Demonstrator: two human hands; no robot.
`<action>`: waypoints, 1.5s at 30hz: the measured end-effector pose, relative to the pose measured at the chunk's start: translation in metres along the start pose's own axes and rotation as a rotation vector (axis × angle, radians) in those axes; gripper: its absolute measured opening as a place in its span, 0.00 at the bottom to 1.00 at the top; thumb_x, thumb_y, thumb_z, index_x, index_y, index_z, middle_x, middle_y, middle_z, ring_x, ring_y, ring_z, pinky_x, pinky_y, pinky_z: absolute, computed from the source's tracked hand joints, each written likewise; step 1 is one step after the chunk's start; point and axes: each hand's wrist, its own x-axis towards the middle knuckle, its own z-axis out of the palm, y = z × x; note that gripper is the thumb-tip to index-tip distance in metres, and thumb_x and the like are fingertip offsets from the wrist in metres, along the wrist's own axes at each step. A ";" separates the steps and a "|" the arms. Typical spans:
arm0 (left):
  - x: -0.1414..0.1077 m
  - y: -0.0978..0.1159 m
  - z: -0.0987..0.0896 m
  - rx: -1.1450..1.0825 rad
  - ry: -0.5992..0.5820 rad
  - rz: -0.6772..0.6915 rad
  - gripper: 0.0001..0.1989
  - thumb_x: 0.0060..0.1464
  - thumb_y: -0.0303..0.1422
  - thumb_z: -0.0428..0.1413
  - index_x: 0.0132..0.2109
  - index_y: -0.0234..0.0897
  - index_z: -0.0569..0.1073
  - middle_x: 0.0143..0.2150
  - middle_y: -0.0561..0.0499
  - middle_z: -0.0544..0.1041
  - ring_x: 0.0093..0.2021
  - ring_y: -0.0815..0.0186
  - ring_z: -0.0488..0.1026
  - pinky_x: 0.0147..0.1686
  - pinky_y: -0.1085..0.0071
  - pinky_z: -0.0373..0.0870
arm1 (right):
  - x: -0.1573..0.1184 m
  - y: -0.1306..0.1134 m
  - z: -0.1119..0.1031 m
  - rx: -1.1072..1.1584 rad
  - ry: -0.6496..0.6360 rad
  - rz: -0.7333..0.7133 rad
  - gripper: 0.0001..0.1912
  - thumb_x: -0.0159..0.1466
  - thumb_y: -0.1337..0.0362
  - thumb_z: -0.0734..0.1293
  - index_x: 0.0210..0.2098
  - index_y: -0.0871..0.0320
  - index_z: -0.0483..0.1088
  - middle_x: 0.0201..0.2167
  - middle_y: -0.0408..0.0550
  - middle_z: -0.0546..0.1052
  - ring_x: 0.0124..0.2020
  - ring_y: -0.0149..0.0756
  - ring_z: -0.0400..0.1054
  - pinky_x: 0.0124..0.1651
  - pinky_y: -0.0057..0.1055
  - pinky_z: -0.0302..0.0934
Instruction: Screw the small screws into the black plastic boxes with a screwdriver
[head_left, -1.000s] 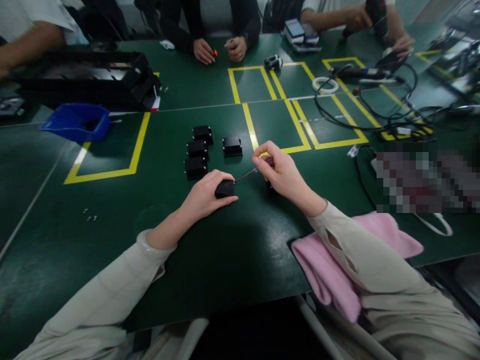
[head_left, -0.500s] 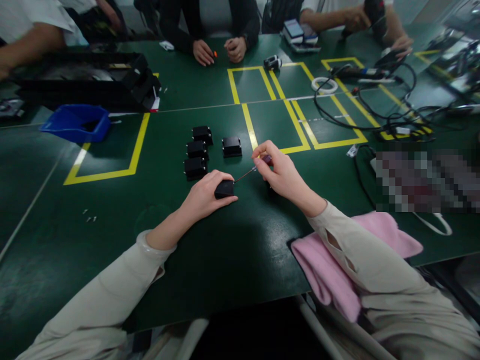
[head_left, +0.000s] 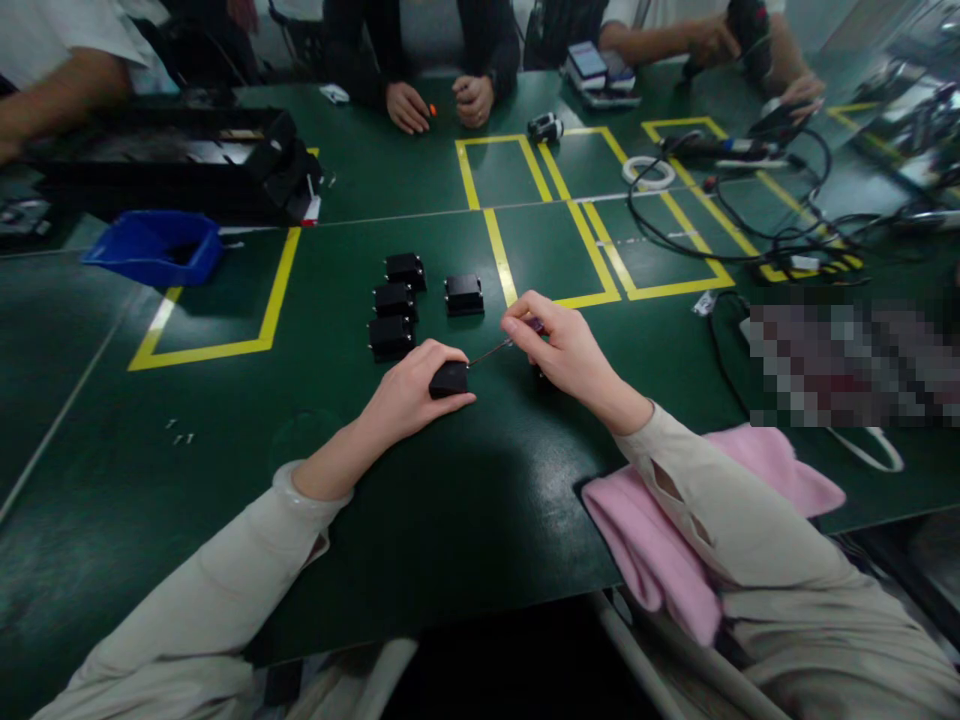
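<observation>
My left hand (head_left: 415, 387) grips a small black box (head_left: 449, 380) on the green table, thumb on the near side and fingers over the far side. A screwdriver (head_left: 491, 352) with a thin metal shaft is pinched in my right hand (head_left: 551, 340); its tip meets the box's right end, where a small screw seems to sit. Most of the handle is covered by my fingers. Beyond my left hand stand several similar black boxes (head_left: 391, 337) with silvery screws at their ends, one box (head_left: 464, 294) apart to the right. Something dark beneath my right hand is mostly hidden.
Several loose screws (head_left: 178, 438) lie at left. A blue bin (head_left: 157, 248) stands before black trays (head_left: 180, 165). A pink cloth (head_left: 652, 535) lies under my right forearm. Black cables (head_left: 787, 225) and a white ring (head_left: 649, 172) are at right. Co-workers sit across the table.
My right hand has turned slightly around the screwdriver handle, and less of the handle shows now. My left hand and the black box have stayed in place.
</observation>
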 end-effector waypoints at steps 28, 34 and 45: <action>0.000 0.001 -0.002 0.015 -0.007 0.005 0.19 0.65 0.43 0.64 0.56 0.39 0.72 0.55 0.42 0.75 0.56 0.52 0.75 0.56 0.56 0.73 | 0.000 -0.003 -0.002 0.014 -0.004 0.089 0.03 0.72 0.66 0.61 0.45 0.54 0.64 0.27 0.38 0.67 0.26 0.31 0.63 0.36 0.32 0.57; 0.000 0.001 -0.001 0.002 0.007 0.018 0.18 0.65 0.44 0.64 0.55 0.39 0.72 0.54 0.43 0.76 0.55 0.52 0.76 0.55 0.57 0.72 | 0.000 0.001 -0.001 0.040 0.008 0.073 0.09 0.73 0.58 0.64 0.37 0.54 0.64 0.23 0.38 0.65 0.26 0.32 0.62 0.34 0.32 0.54; -0.001 -0.002 -0.003 0.037 0.000 -0.010 0.20 0.64 0.47 0.63 0.55 0.40 0.73 0.54 0.43 0.77 0.55 0.51 0.74 0.57 0.54 0.69 | 0.002 -0.008 -0.001 -0.025 -0.034 0.061 0.08 0.74 0.58 0.63 0.38 0.54 0.63 0.23 0.37 0.66 0.26 0.32 0.62 0.35 0.31 0.54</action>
